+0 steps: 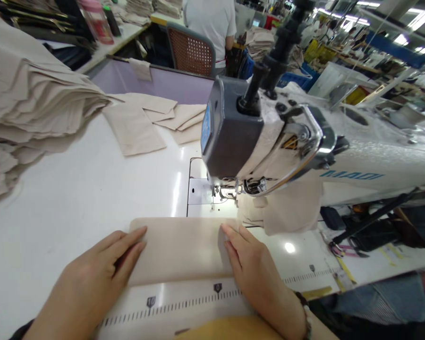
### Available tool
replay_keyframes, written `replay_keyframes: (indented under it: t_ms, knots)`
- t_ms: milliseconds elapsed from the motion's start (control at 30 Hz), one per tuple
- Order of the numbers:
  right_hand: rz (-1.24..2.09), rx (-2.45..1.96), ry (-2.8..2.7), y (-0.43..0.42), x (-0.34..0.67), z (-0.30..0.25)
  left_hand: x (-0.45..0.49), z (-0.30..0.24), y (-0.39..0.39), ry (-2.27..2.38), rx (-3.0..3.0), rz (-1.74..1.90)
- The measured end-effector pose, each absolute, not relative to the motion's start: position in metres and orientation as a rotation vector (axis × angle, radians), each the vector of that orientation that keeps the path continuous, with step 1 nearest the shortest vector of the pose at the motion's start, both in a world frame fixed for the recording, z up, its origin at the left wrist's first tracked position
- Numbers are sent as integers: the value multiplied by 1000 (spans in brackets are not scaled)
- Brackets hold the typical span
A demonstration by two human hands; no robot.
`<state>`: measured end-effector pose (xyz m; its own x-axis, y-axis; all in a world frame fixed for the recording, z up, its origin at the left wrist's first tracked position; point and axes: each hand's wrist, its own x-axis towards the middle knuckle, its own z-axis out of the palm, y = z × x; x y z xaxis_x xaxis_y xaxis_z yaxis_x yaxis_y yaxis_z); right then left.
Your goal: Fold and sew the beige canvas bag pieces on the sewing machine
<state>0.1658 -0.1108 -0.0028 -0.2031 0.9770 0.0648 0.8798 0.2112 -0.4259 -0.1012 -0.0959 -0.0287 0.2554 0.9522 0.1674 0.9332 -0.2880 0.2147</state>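
A beige fabric panel (182, 248) lies in front of the sewing machine (233, 127), above the ruler scale printed along the table edge. My left hand (99, 269) pinches its left side between thumb and fingers. At the opposite side, my right hand (251, 264) grips the panel the same way. The panel's far edge is just short of the presser foot (226, 192), which is lit by the machine lamp. More beige fabric (292, 208) lies under the machine arm, to the right of the needle area.
A tall stack of beige fabric (38, 94) stands at the left. Loose cut pieces (134, 127) lie behind the needle plate. Pink-handled snippers (350, 250) rest at the right. Beyond the table are a brown chair (191, 49) and a person in a white shirt (212, 28).
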Motion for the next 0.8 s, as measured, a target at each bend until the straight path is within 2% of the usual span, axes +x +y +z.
replay_keyframes:
  t_ms: [367, 800]
  knots:
    - [183, -1931, -2172, -116, 182, -6, -98, -23, -94, 1787, 2387, 351]
    - [269, -2079, -2245, -115, 179, 0, -98, -28, -92, 1800, 2377, 353]
